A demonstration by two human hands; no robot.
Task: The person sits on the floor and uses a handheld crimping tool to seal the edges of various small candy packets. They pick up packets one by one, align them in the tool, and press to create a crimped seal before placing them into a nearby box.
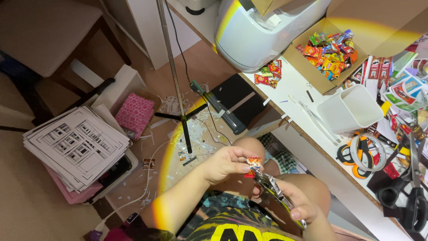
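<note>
My left hand pinches a tiny red, orange and white paper packet between thumb and fingers, held over my lap. My right hand grips a small metal tool with long shiny handles; its tip meets the lower edge of the tiny packet. Both hands hover beside my bare knee, just off the front edge of the white desk.
A cardboard box of miniature snack packets sits on the desk, with loose ones beside it, a white square cup, tape rolls and black scissors. On the floor lie cut paper sheets, a pink pad and a black stand.
</note>
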